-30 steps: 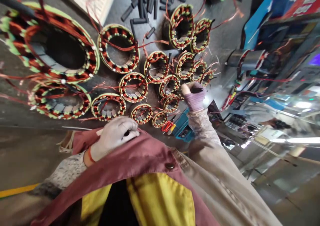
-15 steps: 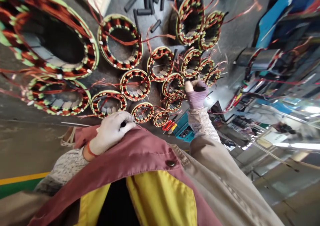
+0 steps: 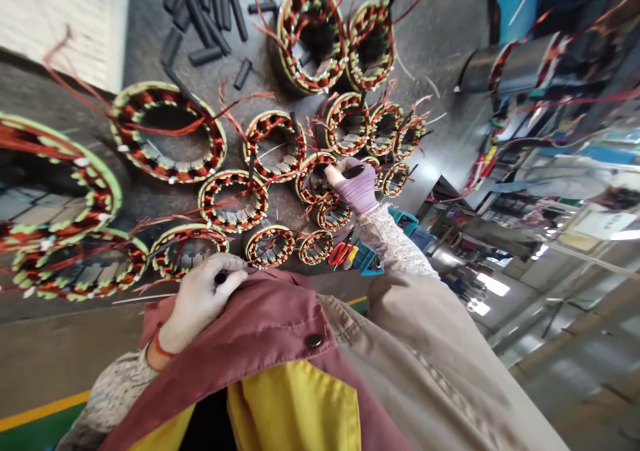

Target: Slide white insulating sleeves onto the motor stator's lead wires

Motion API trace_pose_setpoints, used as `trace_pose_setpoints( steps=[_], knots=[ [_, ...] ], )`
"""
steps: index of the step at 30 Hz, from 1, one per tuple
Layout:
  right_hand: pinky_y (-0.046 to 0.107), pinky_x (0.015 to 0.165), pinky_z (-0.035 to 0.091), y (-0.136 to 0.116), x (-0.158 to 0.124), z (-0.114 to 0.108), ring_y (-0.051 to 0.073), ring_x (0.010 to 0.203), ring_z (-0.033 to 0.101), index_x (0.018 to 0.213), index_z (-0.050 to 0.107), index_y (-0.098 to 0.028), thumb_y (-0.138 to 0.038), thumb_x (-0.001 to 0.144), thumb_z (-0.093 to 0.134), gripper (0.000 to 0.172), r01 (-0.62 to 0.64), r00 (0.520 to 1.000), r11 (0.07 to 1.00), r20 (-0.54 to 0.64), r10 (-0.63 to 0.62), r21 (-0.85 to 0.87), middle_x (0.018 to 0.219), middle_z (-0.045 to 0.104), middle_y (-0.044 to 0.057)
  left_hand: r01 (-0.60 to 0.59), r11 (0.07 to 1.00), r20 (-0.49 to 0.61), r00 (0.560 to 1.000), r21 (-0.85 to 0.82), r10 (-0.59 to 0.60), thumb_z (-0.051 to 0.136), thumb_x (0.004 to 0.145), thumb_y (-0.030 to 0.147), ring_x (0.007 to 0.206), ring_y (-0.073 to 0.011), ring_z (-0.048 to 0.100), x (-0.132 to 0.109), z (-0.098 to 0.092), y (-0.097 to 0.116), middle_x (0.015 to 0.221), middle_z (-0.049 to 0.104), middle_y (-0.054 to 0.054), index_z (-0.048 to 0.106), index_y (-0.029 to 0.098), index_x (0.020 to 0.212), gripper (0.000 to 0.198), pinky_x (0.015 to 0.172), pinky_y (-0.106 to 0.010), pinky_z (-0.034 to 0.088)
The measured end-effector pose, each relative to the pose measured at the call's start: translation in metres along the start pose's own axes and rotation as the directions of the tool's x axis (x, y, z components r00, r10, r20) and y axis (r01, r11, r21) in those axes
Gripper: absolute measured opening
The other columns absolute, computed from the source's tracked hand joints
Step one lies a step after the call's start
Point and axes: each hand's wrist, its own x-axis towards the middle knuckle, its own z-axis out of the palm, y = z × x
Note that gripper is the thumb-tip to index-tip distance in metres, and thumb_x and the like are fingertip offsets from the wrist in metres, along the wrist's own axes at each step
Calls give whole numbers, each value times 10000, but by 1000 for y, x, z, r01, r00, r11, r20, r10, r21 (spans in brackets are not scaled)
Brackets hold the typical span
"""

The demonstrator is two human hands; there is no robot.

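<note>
My left hand (image 3: 203, 298), in a white glove, is closed by the table's near edge. The round dark end of a black tube piece (image 3: 220, 278) shows in its curled fingers. My right hand (image 3: 354, 183), in a purple glove with a bare thumb tip, is closed over a small wound stator (image 3: 316, 179). A dark patch shows inside its curled fingers; what it is I cannot make out. Around the hands stand several ring-shaped stators with copper windings, among them a small stator (image 3: 270, 246) between the hands and a mid-sized stator (image 3: 234, 200) behind it.
Loose black tubes (image 3: 205, 18) lie at the back, left of two taller stators (image 3: 313, 41). A white sheet (image 3: 65, 18) is at the far left. Red-handled scissors (image 3: 340, 254) and a blue bin (image 3: 370, 261) are near the front edge. Machinery stands at right.
The view has swung to the right, so the stators appear further left. My right hand has shifted left among the small stators. My left hand stays closed at the table edge.
</note>
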Motion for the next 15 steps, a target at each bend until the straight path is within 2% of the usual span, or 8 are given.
trace_pose_setpoints(
  steps=[5,8,10,12,15],
  knots=[
    [276,554,383,8,1,12,95,546,404,567,459,-203,-197,755,704,310,26,997,999,66,-29,45,536,436,-53,109,994,7,994,-23,-109,570,848,480,850,-217,696,2,-1,2,903,761,-24,701,221,817,292,852,-360,538],
    [286,565,384,8,4,9,91,551,408,568,465,-204,-205,765,700,307,44,995,997,82,-49,66,544,451,-51,154,987,6,988,-45,-154,595,823,454,854,-215,687,2,-2,4,896,755,-16,699,221,816,255,872,-359,526],
    [302,575,399,8,3,-4,100,552,426,572,472,-215,-239,781,700,310,72,996,993,39,-76,93,549,459,-42,158,986,-4,987,-53,-158,598,818,429,869,-212,685,1,-3,6,904,753,-13,691,218,812,230,881,-354,521],
    [327,560,415,11,-4,-23,127,551,455,596,475,-241,-330,797,705,318,110,993,980,-64,-100,167,568,480,-28,151,987,-21,988,-59,-153,602,820,403,887,-205,685,1,-3,7,917,751,-10,680,215,811,205,888,-345,517],
    [355,509,410,22,-35,-51,163,536,466,629,470,-281,-514,787,706,368,149,981,945,-162,-104,291,602,525,-8,126,990,-35,991,-55,-129,612,827,371,887,-193,685,-2,-3,7,919,750,-5,681,212,826,173,870,-329,516]
  ],
)
